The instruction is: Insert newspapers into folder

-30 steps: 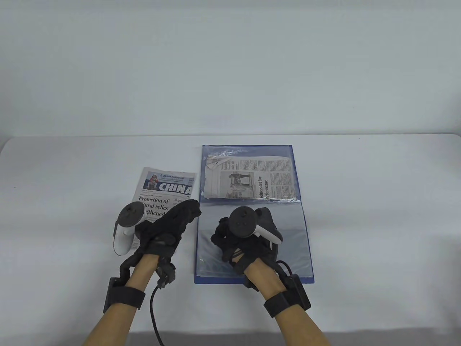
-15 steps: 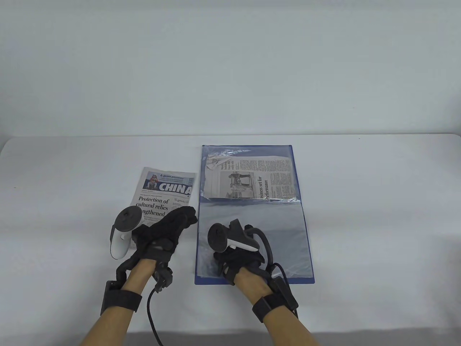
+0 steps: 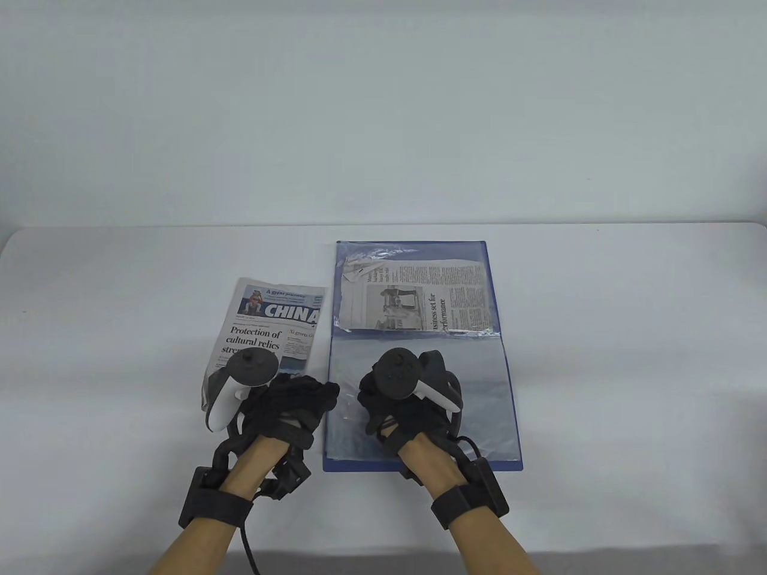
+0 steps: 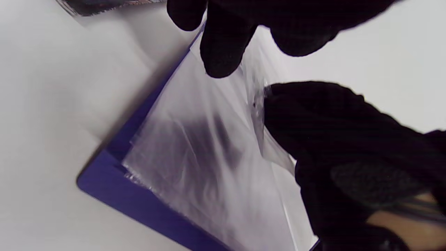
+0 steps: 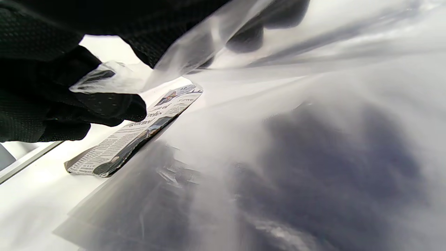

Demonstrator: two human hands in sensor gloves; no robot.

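Note:
A blue folder (image 3: 514,432) lies open on the table. Its far half holds a folded newspaper (image 3: 419,296) inside a clear sleeve. A second newspaper (image 3: 269,326) headed CHINA lies loose to the left of the folder and shows in the right wrist view (image 5: 139,136). My right hand (image 3: 368,398) is over the near half and pinches the left edge of a clear sleeve (image 5: 104,75), lifting it. My left hand (image 3: 311,395) is at the folder's left edge; its fingertips (image 4: 223,48) touch the sleeve (image 4: 195,150) there, spread apart.
The white table (image 3: 629,335) spreads wide to the right of the folder and to the far left. The loose newspaper's near end lies under my left wrist tracker (image 3: 239,383). A cable (image 3: 247,548) trails from my left wrist toward the near edge.
My left hand left the loose newspaper and moved right to the folder's left edge. My right hand dipped toward the near edge, then came back up the near sleeve.

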